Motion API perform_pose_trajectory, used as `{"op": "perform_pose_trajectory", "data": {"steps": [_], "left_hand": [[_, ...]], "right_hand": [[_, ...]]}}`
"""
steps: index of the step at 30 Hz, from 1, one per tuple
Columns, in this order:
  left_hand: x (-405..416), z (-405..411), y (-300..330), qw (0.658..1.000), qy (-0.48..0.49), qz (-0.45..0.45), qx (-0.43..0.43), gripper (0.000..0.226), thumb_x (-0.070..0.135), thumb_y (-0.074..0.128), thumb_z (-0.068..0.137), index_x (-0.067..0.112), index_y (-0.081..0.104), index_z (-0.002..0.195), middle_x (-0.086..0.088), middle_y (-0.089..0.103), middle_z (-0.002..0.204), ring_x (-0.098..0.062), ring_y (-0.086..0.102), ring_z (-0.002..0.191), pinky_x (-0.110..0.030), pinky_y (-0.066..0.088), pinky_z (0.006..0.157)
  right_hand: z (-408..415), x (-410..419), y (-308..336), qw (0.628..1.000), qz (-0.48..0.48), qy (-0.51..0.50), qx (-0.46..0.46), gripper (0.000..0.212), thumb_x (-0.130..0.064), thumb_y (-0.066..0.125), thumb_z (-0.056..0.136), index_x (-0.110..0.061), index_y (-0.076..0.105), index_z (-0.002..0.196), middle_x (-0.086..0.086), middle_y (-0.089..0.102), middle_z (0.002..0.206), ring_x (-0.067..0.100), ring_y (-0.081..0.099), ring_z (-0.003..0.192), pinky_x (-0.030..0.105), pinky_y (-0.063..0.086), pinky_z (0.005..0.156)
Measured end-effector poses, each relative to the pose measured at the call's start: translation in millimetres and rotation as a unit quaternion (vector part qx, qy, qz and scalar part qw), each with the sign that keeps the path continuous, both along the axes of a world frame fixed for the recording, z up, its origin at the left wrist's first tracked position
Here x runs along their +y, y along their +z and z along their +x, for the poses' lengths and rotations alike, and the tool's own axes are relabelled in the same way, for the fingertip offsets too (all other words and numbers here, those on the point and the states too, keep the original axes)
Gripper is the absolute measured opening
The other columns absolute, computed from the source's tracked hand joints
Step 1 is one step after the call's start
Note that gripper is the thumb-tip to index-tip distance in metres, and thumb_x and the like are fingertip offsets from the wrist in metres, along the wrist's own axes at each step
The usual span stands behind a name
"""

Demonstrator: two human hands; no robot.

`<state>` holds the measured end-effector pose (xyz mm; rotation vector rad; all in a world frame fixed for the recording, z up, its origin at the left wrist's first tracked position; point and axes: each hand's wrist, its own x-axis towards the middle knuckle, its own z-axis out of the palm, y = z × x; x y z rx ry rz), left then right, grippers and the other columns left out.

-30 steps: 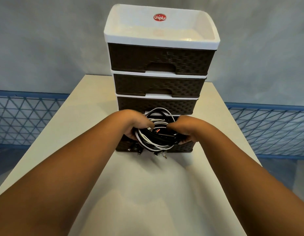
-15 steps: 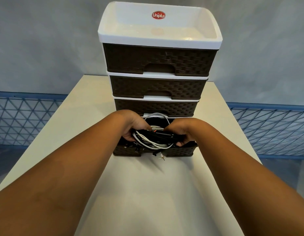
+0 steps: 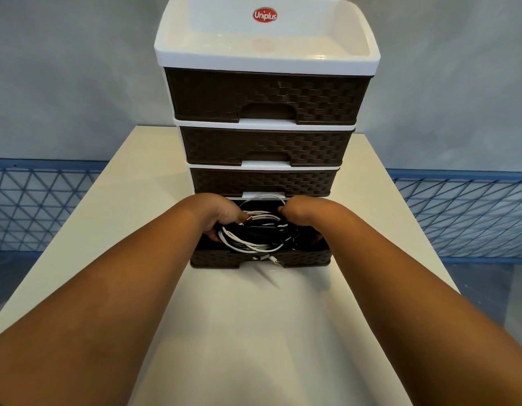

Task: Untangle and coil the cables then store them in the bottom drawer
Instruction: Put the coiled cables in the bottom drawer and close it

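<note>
A coiled bundle of white and black cables (image 3: 255, 235) lies inside the pulled-out bottom drawer (image 3: 218, 256) of a brown-and-white drawer unit. My left hand (image 3: 217, 216) grips the bundle's left side, fingers curled down into the drawer. My right hand (image 3: 302, 212) grips its right side, with the fingertips hidden behind the cables. A white loop rises at the back of the drawer. Several plug ends (image 3: 268, 258) hang over the drawer's front edge through the handle notch.
The drawer unit (image 3: 265, 98) has three shut drawers above and a white top tray with a red Uniplus label (image 3: 264, 15). It stands on a cream table (image 3: 253, 332). Blue lattice fencing (image 3: 458, 212) runs behind on both sides, under a grey wall.
Both hands have lowered the cable bundle from above the drawer's front down into the open bottom drawer. The plug ends now lie over the drawer's front edge.
</note>
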<state>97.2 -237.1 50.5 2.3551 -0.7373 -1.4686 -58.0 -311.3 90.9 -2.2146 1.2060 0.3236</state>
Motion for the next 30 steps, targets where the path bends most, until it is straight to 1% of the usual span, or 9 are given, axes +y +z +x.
{"op": "perform_pose_trajectory", "data": {"steps": [2, 4, 6, 9, 12, 16, 21, 27, 30], "left_hand": [[0.1, -0.9, 1.4, 1.000, -0.003, -0.005, -0.003, 0.025, 0.030, 0.055, 0.097, 0.011, 0.061, 0.081, 0.001, 0.063, 0.048, -0.012, 0.059, 0.041, -0.019, 0.048, 0.044], [0.2, -1.5, 1.6, 1.000, -0.009, -0.011, -0.014, 0.025, 0.030, 0.055, 0.097, 0.012, 0.060, 0.080, 0.002, 0.061, 0.046, -0.011, 0.058, 0.041, -0.017, 0.046, 0.042], [0.5, -0.6, -0.1, 1.000, -0.011, -0.014, -0.017, 0.025, 0.031, 0.055, 0.096, 0.013, 0.059, 0.079, 0.002, 0.061, 0.048, -0.012, 0.056, 0.046, -0.019, 0.045, 0.045], [1.1, -0.2, -1.4, 1.000, -0.006, -0.012, -0.016, 0.026, 0.031, 0.056, 0.096, 0.013, 0.060, 0.078, 0.001, 0.060, 0.051, -0.013, 0.056, 0.049, -0.021, 0.043, 0.047], [0.5, -1.6, -0.3, 1.000, 0.000, -0.017, -0.016, 0.026, 0.032, 0.056, 0.096, 0.012, 0.060, 0.079, -0.001, 0.060, 0.061, -0.015, 0.055, 0.052, -0.023, 0.043, 0.049], [0.7, -5.3, 2.1, 1.000, 0.010, -0.018, -0.012, 0.026, 0.031, 0.055, 0.097, 0.011, 0.060, 0.081, -0.003, 0.060, 0.067, -0.017, 0.056, 0.056, -0.026, 0.045, 0.052], [-0.2, -8.0, 0.7, 0.999, 0.036, -0.025, -0.004, 0.027, 0.033, 0.056, 0.096, 0.011, 0.061, 0.081, -0.003, 0.062, 0.063, -0.017, 0.058, 0.055, -0.024, 0.048, 0.050], [-2.9, -12.9, -4.9, 0.995, 0.073, -0.062, -0.013, 0.024, 0.031, 0.053, 0.098, 0.009, 0.060, 0.103, -0.009, 0.062, 0.090, -0.022, 0.058, 0.075, -0.031, 0.049, 0.067], [-2.1, -13.9, -6.4, 0.992, 0.086, -0.080, -0.034, 0.030, 0.027, 0.050, 0.098, 0.005, 0.059, 0.117, -0.015, 0.064, 0.112, -0.030, 0.064, 0.098, -0.038, 0.052, 0.083]], "right_hand": [[-2.4, -3.1, 0.3, 0.999, -0.032, -0.008, -0.012, 0.036, -0.033, 0.051, 0.100, -0.003, 0.059, 0.117, 0.015, 0.060, 0.114, 0.030, 0.059, 0.105, 0.034, 0.047, 0.087], [-6.3, -7.1, -1.6, 0.993, -0.075, -0.049, -0.083, 0.039, -0.041, 0.067, 0.089, -0.005, 0.069, 0.102, 0.009, 0.064, 0.094, 0.023, 0.061, 0.084, 0.030, 0.047, 0.072], [-12.6, -5.2, -5.1, 0.981, -0.058, -0.075, -0.170, 0.030, -0.040, 0.073, 0.084, -0.012, 0.075, 0.096, 0.004, 0.068, 0.086, 0.016, 0.060, 0.075, 0.024, 0.043, 0.065], [-21.4, -0.5, -12.2, 0.964, -0.013, -0.097, -0.246, 0.024, -0.036, 0.070, 0.088, -0.014, 0.076, 0.096, 0.009, 0.073, 0.095, 0.022, 0.066, 0.086, 0.028, 0.047, 0.072], [-22.5, -2.7, -17.3, 0.967, -0.028, -0.102, -0.234, 0.031, -0.033, 0.063, 0.094, -0.005, 0.075, 0.097, 0.019, 0.072, 0.099, 0.033, 0.067, 0.094, 0.034, 0.051, 0.079], [-18.3, -5.3, -15.7, 0.968, -0.012, -0.098, -0.232, 0.025, -0.033, 0.068, 0.090, -0.011, 0.077, 0.099, -0.001, 0.067, 0.096, 0.017, 0.061, 0.090, 0.027, 0.044, 0.076], [-14.1, -9.4, -20.6, 0.962, -0.004, -0.137, -0.234, 0.020, -0.029, 0.078, 0.081, -0.009, 0.075, 0.083, 0.001, 0.067, 0.079, 0.018, 0.062, 0.083, 0.028, 0.046, 0.074], [-4.9, -3.9, -26.5, 0.951, -0.086, -0.194, -0.224, 0.022, -0.027, 0.068, 0.090, -0.006, 0.074, 0.089, 0.007, 0.065, 0.084, 0.024, 0.061, 0.085, 0.025, 0.040, 0.073], [-12.5, 9.0, -25.3, 0.951, -0.085, -0.185, -0.234, 0.033, -0.033, 0.052, 0.099, -0.006, 0.071, 0.101, 0.013, 0.066, 0.091, 0.030, 0.061, 0.093, 0.025, 0.036, 0.073]]}}
